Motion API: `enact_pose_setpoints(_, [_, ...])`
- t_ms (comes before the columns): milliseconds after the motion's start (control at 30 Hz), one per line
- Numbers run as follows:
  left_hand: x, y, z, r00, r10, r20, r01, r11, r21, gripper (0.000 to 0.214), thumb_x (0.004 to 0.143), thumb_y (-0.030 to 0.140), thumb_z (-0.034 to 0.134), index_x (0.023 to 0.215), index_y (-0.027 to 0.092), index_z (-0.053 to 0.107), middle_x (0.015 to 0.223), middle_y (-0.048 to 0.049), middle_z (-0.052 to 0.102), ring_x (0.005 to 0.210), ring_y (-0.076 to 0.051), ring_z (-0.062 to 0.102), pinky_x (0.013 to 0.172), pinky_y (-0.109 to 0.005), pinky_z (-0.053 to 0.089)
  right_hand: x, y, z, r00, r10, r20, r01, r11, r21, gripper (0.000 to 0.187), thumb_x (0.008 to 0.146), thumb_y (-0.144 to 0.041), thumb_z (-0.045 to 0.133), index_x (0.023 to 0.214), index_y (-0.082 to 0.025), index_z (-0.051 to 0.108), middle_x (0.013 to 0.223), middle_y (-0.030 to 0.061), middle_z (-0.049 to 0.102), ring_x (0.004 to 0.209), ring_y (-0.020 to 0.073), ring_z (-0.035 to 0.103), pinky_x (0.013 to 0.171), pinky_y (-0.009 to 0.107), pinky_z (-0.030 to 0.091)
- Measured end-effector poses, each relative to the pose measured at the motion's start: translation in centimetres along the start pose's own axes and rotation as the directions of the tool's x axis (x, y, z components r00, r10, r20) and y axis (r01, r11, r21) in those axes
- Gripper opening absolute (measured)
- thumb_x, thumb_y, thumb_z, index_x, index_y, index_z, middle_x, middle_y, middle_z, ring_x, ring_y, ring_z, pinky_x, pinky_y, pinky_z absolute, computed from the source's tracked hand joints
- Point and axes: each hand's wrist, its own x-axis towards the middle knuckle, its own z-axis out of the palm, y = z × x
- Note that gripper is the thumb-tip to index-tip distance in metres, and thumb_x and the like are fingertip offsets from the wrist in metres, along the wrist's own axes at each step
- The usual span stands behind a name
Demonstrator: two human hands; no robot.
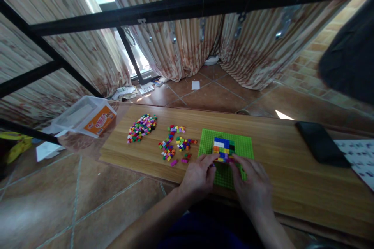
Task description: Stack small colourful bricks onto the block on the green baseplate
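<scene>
A green studded baseplate [244, 146] lies on the wooden table in front of me. A low build of toy bricks [223, 146], in blue, white, orange, yellow, green and black, is set on its middle. My left hand [200, 173] is closed at the build's front left corner, with a small dark purple toy brick [212, 165] showing at its thumb and fingertips. At the front right corner, my right hand [251, 179] has thumb and index fingertip closed around a magenta toy brick [230, 160]. The fingers partly cover the front of the build.
Loose bricks [168, 149] lie left of the baseplate, with a denser brick pile [142, 127] beyond. A clear plastic box [84, 118] with an orange label stands at the table's left end. To the right are a black phone [320, 142] and a printed sheet [358, 155].
</scene>
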Motion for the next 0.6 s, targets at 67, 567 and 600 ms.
enact_pose_setpoints(67, [0.0,0.0,0.1,1.000,-0.001,0.004,0.001,1.000,0.001,0.042,0.089,0.017,0.046,0.130,0.022,0.056,0.113,-0.0097,0.066,0.097,-0.023,0.062,0.088,-0.036,0.051,-0.4,-0.1,-0.2,1.000,-0.003,-0.005,0.003,0.999,-0.050,0.021,0.093,-0.028,0.054,0.104,-0.017,0.069,0.094,0.0096,0.068,0.086,0.0215,0.060,0.079,0.035,0.049])
enact_pose_setpoints(567, [0.0,0.7,0.5,0.983,0.107,0.151,-0.145,0.952,0.270,0.049,0.094,0.020,0.038,0.143,0.021,0.039,0.114,-0.0098,0.061,0.097,-0.021,0.063,0.085,-0.035,0.055,-1.0,0.0,0.8,0.998,-0.057,0.040,0.063,0.985,-0.161,0.025,0.095,-0.027,0.051,0.105,-0.017,0.071,0.099,0.0105,0.064,0.087,0.0219,0.053,0.076,0.035,0.046])
enact_pose_setpoints(600, [0.0,0.8,0.5,0.979,0.102,0.175,-0.153,0.938,0.311,0.051,0.092,0.019,0.040,0.143,0.020,0.038,0.113,-0.0102,0.061,0.096,-0.021,0.063,0.083,-0.035,0.055,-1.0,0.0,0.7,0.997,-0.063,0.038,0.068,0.984,-0.166,0.025,0.095,-0.027,0.051,0.104,-0.016,0.071,0.099,0.0106,0.064,0.087,0.0220,0.053,0.076,0.035,0.046])
